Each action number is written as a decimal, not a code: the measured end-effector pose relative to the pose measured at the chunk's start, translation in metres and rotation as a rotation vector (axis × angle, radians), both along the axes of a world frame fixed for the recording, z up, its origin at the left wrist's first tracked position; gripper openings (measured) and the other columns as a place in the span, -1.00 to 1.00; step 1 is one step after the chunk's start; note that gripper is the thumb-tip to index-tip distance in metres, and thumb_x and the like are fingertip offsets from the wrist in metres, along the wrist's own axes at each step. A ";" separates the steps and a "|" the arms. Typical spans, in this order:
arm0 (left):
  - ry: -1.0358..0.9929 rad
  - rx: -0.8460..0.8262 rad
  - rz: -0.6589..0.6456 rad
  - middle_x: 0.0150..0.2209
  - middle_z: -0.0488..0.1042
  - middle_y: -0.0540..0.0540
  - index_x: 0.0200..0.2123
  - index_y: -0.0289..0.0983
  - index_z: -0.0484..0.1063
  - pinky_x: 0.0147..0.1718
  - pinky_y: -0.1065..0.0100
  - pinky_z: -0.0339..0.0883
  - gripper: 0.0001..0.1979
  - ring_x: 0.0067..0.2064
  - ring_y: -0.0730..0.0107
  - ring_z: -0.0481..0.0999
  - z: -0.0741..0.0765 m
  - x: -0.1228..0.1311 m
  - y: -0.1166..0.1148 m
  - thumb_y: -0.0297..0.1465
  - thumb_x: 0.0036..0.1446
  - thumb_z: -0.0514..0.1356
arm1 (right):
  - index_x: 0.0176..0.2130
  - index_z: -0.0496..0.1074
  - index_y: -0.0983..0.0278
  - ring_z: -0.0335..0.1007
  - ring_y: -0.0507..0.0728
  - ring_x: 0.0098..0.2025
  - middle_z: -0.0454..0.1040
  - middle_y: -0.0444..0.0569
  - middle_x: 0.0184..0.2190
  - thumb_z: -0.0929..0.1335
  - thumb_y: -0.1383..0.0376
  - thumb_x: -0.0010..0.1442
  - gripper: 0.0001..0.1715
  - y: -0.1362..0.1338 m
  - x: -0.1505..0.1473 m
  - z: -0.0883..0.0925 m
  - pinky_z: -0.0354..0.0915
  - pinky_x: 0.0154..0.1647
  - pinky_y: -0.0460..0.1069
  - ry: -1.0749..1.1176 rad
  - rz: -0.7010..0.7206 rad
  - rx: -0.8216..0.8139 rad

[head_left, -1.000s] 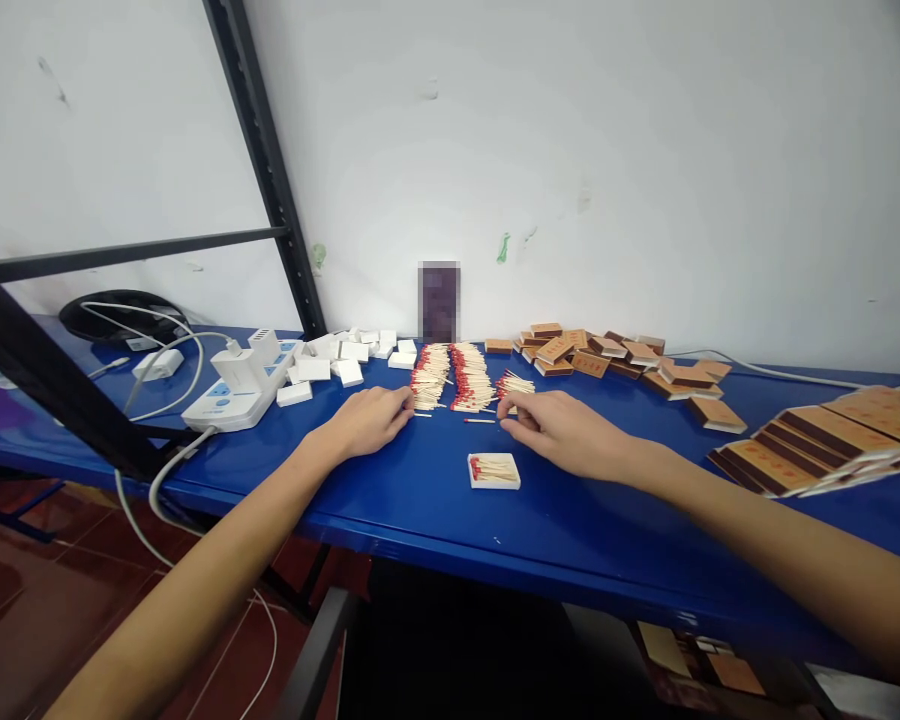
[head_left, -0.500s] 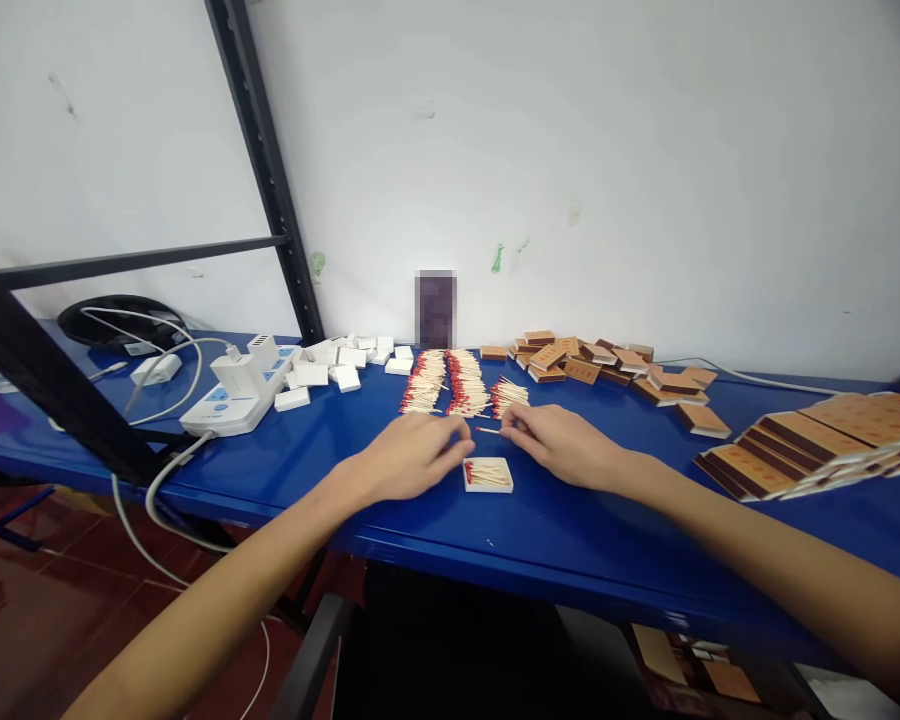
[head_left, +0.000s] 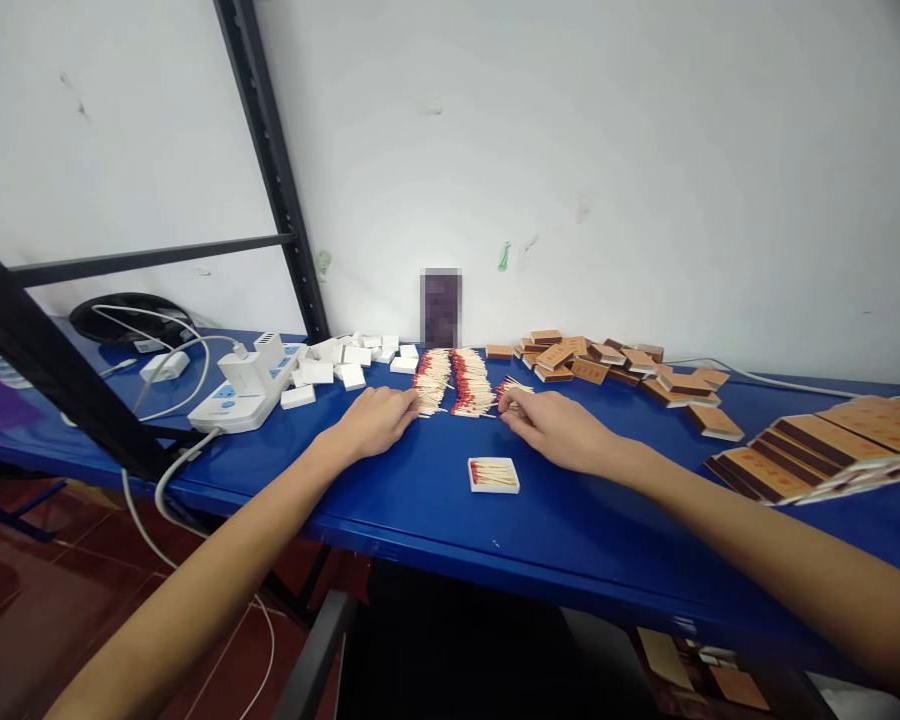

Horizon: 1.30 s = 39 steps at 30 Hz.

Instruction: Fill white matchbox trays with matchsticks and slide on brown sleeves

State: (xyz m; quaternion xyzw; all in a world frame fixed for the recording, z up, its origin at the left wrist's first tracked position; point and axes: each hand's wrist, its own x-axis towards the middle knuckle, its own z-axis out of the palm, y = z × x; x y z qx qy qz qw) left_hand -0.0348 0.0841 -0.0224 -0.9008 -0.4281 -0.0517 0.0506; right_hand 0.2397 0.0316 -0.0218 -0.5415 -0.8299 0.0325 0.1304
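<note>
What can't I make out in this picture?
In the head view:
Right match pile: partly hidden by the right hand.
Left hand: its own fingers hide whether it holds anything.
Dark patch: blurred into blocks.
Matchbox stack: cut off by the right edge.
Tray matches: too small to count.

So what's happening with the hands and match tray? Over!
Left hand at leftmost red-tipped wooden match pile; right hand at rightmost pile. White rectangular tray holds matches, untouched. Long white power strip left, apart from hands.
</note>
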 end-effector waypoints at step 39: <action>-0.011 0.036 0.011 -0.25 0.47 -0.16 -0.22 -0.23 0.37 -0.20 0.20 0.19 -0.74 -0.19 0.14 0.37 -0.002 -0.006 0.002 -0.32 0.36 -0.08 | -0.22 0.39 0.24 0.39 0.12 -0.32 0.52 -0.01 -0.34 0.21 0.20 0.34 -0.77 0.018 -0.036 0.004 0.06 -0.42 -0.05 -0.147 0.027 -0.036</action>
